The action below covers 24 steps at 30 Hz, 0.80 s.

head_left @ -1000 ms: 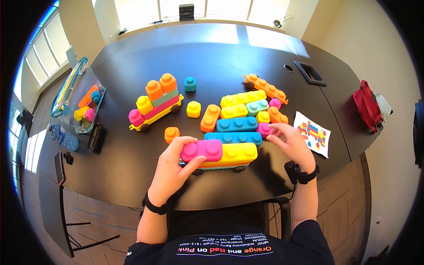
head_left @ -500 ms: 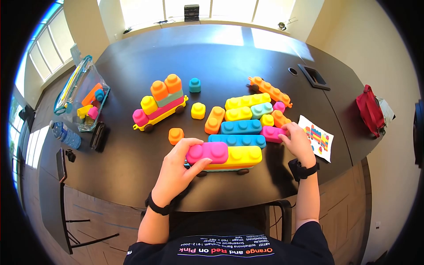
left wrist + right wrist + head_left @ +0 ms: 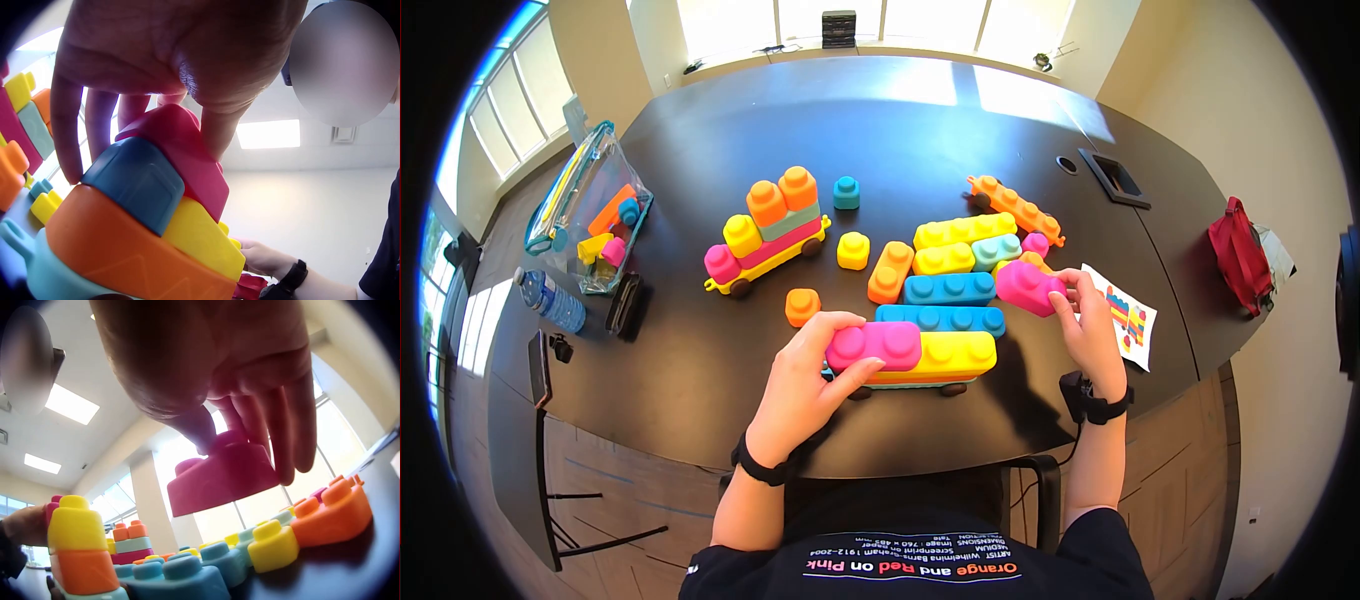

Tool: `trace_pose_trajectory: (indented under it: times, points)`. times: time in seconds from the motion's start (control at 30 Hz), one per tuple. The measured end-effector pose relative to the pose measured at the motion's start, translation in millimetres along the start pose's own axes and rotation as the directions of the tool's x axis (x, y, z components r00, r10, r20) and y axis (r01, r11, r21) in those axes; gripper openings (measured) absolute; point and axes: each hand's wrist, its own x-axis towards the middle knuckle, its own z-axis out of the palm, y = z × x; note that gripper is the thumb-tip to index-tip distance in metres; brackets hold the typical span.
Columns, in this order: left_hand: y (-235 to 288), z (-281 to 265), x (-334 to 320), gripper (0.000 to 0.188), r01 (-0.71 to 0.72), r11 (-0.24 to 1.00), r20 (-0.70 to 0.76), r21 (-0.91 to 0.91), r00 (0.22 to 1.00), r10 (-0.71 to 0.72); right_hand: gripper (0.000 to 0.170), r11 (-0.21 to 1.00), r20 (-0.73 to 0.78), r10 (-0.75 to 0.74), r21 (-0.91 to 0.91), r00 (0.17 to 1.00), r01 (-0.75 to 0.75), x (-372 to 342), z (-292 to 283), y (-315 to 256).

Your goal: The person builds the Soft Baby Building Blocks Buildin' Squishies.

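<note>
- Left end of the wagon (image 3: 940, 377), lower centre of the head view, is partly covered by the left hand (image 3: 805, 375); its base is cut off at the bottom of the left wrist view.
- A dark blue block (image 3: 134, 181) beneath the pink block (image 3: 870, 346) is revealed only in the left wrist view.
- The pink block, at the wagon's top, is grasped between the left thumb and fingers.
- A second pink brick (image 3: 1028, 288), right of centre, is pinched by the right hand (image 3: 1092, 330) and held above the table (image 3: 700, 400).
- Small yellow and orange pieces behind that brick are partly hidden; the left edge of the printed sheet (image 3: 1137, 335) is overlapped by the right hand.
- Transparent bag (image 3: 565, 240), at left: orange, teal, yellow and pink pieces are contained.
- Bottle (image 3: 552, 302) and black case (image 3: 626, 305) are placed below the bag.
- Blue bars (image 3: 941, 321) are laid just behind the wagon; a stacked yellow-based car (image 3: 768, 225) is seen upper left of centre.
- Red bag (image 3: 1238, 258): placed at far right; its contents cannot be made out.
</note>
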Motion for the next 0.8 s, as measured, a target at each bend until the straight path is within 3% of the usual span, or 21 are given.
trace_pose_trajectory:
  times: [0.17, 0.4, 0.8]
  points:
    - [0, 0, 0, 0.042, -0.004, 1.000, -0.002, 0.002, 1.000, 0.004, 0.028, 0.906, 0.076, -0.179, 0.401, 0.981, 0.134, -15, 3, -21]
    - [1, 0, 0, 0.042, 0.018, 1.000, 0.002, -0.010, 1.000, -0.018, 0.029, 0.897, 0.140, -0.314, 0.369, 0.939, 0.245, -25, 11, -51]
    - [1, -1, 0, 0.042, 0.011, 1.000, 0.005, -0.006, 1.000, -0.011, 0.029, 0.925, 0.205, -0.318, 0.282, 0.926, 0.255, -25, 19, -60]
